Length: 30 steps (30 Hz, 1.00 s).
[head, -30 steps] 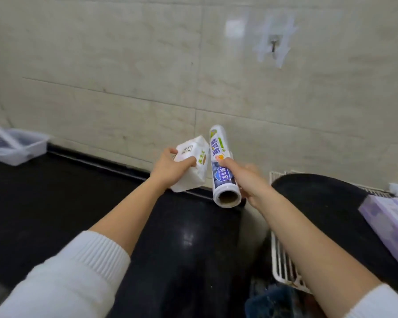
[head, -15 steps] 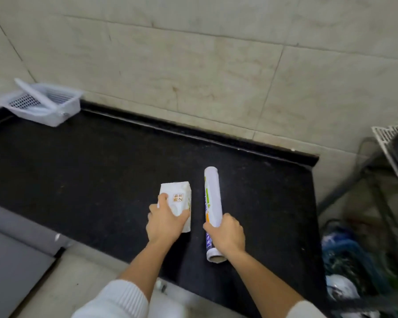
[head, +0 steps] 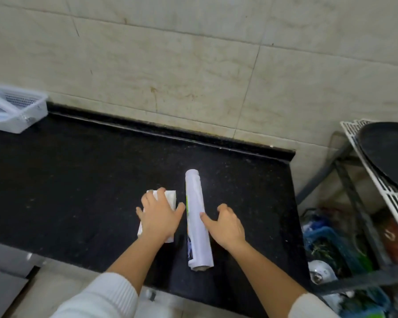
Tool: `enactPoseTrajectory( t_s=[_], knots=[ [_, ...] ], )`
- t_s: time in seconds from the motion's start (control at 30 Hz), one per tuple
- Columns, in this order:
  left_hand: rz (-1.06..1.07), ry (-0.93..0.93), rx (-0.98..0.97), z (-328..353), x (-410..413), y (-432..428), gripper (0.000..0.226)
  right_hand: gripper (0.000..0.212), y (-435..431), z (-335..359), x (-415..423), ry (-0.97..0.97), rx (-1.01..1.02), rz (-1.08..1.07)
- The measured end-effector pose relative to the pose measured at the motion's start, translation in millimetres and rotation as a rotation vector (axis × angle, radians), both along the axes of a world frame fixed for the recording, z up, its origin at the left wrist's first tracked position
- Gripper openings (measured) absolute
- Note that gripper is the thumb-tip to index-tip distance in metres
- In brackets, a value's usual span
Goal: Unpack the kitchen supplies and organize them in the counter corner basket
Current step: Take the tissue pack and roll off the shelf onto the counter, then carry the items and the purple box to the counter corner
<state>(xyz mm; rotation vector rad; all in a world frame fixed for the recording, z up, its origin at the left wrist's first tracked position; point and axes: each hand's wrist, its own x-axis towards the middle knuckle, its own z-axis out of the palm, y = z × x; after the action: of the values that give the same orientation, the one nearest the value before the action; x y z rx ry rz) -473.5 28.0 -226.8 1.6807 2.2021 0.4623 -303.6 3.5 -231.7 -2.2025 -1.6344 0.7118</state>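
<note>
A white roll of wrap [head: 197, 214] lies lengthwise on the black counter [head: 78, 180], its open end toward me. Left of it lies a white packet [head: 170, 198], mostly covered by my left hand [head: 159, 216], whose fingers rest on top of it and wrap its edges. My right hand [head: 225, 223] hovers just right of the roll with fingers spread, only the thumb tip near the roll. The white slotted basket [head: 19, 109] stands in the far left corner of the counter against the tiled wall.
The counter ends at the right near the roll. Beyond that edge stands a metal rack [head: 359, 203] with a white grid shelf [head: 377, 175], a black pan [head: 391, 154] on it, and bags and bowls on its lower level.
Both items came down from mid-air onto the counter. My right hand has let go of the roll and opened beside it. My left hand stays on the packet.
</note>
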Motion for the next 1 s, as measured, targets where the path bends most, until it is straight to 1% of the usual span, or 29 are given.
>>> enactPoseTrajectory(
  t_s=[0.13, 0.33, 0.4, 0.5, 0.6, 0.67, 0.73, 0.8, 0.87, 0.93, 1.0],
  knots=[
    [-0.173, 0.001, 0.121, 57, 59, 41, 0.059, 0.054, 26, 62, 70, -0.044, 0.18, -0.041],
    [-0.424, -0.011, 0.293, 153, 196, 69, 0.054, 0.046, 39, 178, 214, -0.17, 0.397, -0.093],
    [-0.474, -0.058, 0.333, 178, 241, 70, 0.055, 0.045, 34, 209, 263, -0.202, 0.444, -0.127],
    [-0.519, -0.147, 0.344, 201, 310, 64, 0.055, 0.034, 22, 235, 333, -0.247, 0.49, -0.147],
    [-0.575, -0.195, 0.332, 204, 381, 46, 0.054, 0.038, 8, 242, 398, -0.304, 0.483, -0.186],
    [-0.615, -0.21, 0.305, 192, 421, 29, 0.052, 0.042, -3, 240, 435, -0.337, 0.494, -0.236],
    [-0.638, -0.159, 0.264, 174, 450, 12, 0.054, 0.046, -14, 235, 468, -0.406, 0.461, -0.292],
    [-0.642, -0.089, 0.192, 156, 468, 0, 0.056, 0.055, -23, 227, 495, -0.487, 0.36, -0.343],
    [-0.645, -0.091, 0.118, 143, 475, -4, 0.058, 0.063, -31, 219, 516, -0.521, 0.261, -0.386],
    [-0.653, -0.117, 0.086, 135, 477, -5, 0.062, 0.068, -37, 210, 530, -0.504, 0.197, -0.41],
    [-0.655, -0.115, 0.085, 130, 476, -4, 0.065, 0.07, -40, 202, 539, -0.438, 0.161, -0.412]
  ],
)
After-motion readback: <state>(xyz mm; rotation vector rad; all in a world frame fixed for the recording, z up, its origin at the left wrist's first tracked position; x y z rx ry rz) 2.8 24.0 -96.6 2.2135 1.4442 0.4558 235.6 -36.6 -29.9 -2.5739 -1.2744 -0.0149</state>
